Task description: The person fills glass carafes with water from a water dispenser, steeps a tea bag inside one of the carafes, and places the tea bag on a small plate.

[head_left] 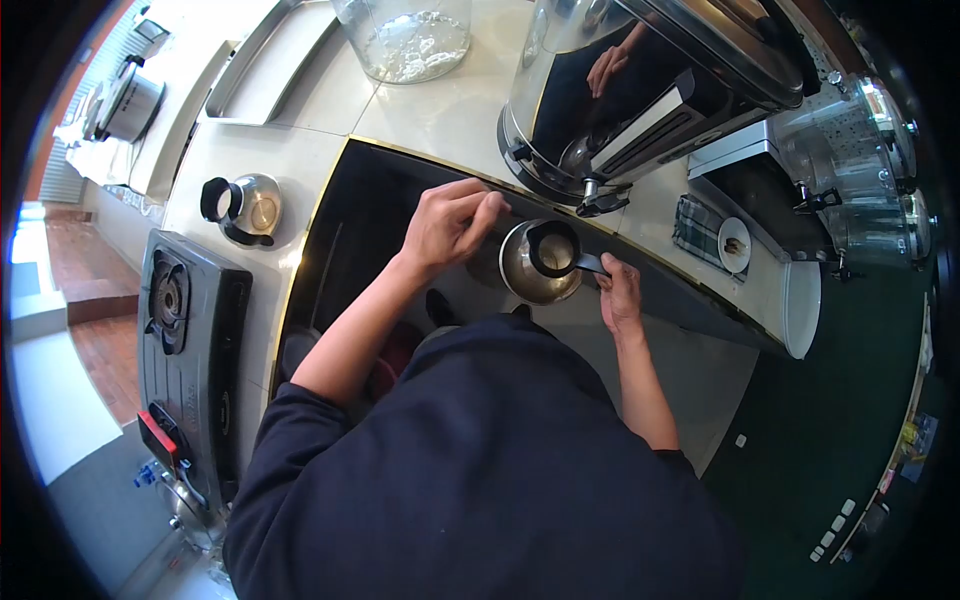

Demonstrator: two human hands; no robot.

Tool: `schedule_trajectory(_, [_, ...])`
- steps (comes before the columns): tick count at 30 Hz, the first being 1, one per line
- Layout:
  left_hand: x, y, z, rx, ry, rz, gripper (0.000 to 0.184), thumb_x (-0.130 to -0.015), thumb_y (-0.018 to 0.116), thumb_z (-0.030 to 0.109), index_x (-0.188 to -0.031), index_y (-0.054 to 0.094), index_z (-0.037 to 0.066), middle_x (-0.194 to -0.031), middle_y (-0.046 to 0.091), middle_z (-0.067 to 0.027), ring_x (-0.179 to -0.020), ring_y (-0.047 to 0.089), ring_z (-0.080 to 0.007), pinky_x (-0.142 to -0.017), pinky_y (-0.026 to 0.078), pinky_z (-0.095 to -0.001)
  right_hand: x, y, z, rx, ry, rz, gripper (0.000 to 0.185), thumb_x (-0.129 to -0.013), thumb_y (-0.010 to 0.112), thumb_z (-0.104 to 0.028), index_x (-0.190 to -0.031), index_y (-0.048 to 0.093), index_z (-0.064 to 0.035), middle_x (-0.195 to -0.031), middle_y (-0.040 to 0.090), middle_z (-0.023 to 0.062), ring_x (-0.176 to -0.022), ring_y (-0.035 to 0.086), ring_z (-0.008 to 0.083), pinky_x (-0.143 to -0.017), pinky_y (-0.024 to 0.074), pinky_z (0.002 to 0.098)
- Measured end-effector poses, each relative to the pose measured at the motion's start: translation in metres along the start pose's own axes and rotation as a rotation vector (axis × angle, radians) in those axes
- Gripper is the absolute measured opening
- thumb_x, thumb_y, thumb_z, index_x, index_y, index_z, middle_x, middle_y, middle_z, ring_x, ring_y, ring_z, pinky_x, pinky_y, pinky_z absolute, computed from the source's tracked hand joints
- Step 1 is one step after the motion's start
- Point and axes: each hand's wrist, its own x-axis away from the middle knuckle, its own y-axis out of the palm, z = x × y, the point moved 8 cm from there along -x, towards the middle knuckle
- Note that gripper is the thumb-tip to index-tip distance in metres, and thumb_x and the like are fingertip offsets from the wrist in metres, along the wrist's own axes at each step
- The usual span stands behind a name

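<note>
My right hand [621, 290] is closed round the black handle of a coffee pot [530, 278], which has a rounded, shiny body and a black collar at its mouth. I look down into the pot, held in front of me below the counter edge. To the left of the pot is my left hand [449, 226], its fingers curled in loosely and nothing visible in them; the palm is hidden. Just beyond both hands stands a large drink urn [640, 100] with a tap at its base.
A second coffee pot [262, 203] stands on the left counter, near a gas stove [195, 350]. A clear tub [415, 50] of white stuff and a metal tray [265, 70] sit at the back. At right are a small white dish [733, 246], a checked cloth [697, 225] and clear dispensers [850, 150].
</note>
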Motion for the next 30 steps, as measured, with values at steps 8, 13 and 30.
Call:
schedule_trajectory(8, [0.052, -0.017, -0.04, 0.016, -0.209, 0.094, 0.042, -0.114, 0.054, 0.02, -0.092, 0.082, -0.002, -0.076, 0.069, -0.0127, -0.064, 0.064, -0.0214, -0.061, 0.05, -0.035, 0.009, 0.03, -0.006, -0.004, 0.025, -0.078, 0.037, -0.103, 0.075, -0.03, -0.07, 0.061, -0.019, -0.074, 0.049, -0.0123, -0.07, 0.039, 0.0014, -0.064, 0.0299, 0.0273])
schedule_trajectory(13, [0.083, -0.029, -0.074, 0.131, -0.386, 0.224, 0.045, -0.115, 0.053, 0.022, -0.09, 0.082, -0.002, -0.075, 0.07, -0.0099, -0.062, 0.061, -0.0141, -0.059, 0.046, -0.0317, 0.014, 0.071, -0.022, -0.025, 0.029, -0.066, 0.046, -0.108, 0.068, -0.025, -0.066, 0.051, -0.0202, -0.067, 0.035, -0.0105, -0.064, 0.03, 0.0046, -0.062, 0.024, 0.0291])
schedule_trajectory(30, [0.15, -0.09, -0.132, 0.274, -0.574, 0.518, 0.053, -0.117, 0.05, 0.028, -0.088, 0.081, -0.006, -0.082, 0.078, -0.0103, -0.064, 0.061, -0.0096, -0.062, 0.049, -0.028, -0.032, 0.196, -0.061, -0.243, 0.018, -0.134, 0.027, -0.107, 0.072, -0.027, -0.083, 0.063, -0.0209, -0.07, 0.046, -0.0112, -0.064, 0.042, 0.0023, -0.07, 0.0433, 0.0243])
